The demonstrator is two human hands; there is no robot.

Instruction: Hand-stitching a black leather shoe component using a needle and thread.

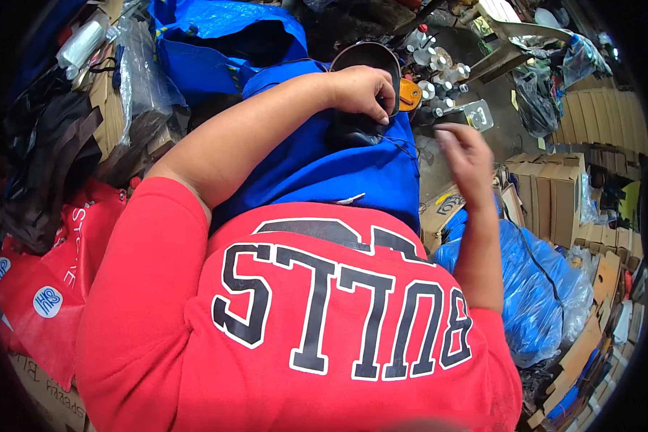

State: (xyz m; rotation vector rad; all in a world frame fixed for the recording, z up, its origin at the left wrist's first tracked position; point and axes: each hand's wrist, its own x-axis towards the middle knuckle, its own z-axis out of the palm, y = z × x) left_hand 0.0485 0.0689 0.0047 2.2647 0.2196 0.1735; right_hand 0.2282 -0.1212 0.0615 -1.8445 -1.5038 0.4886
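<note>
My left hand [367,93] is closed, fingers curled and thumb pressed down, on a black shoe [387,65] lying over my lap. The shoe's rounded, brown-edged rim faces away from me; the hand hides much of the rest. Blue cloth [302,165] covers my lap under it. A thin dark cord trails from the black part below the hand. To the right, apart from the shoe, my right hand [469,160] is raised and blurred. Its fingers are bent together, and what they hold, if anything, cannot be made out. An orange piece with a hole [410,94] sits beside the shoe.
Several bottles [439,68] and a metal can [475,115] stand beyond my right hand. A wooden stool [515,32] is at the far right. Cardboard [547,194] and a blue plastic bag [525,288] lie at right. A blue bag [223,43] and a red bag [57,281] are left.
</note>
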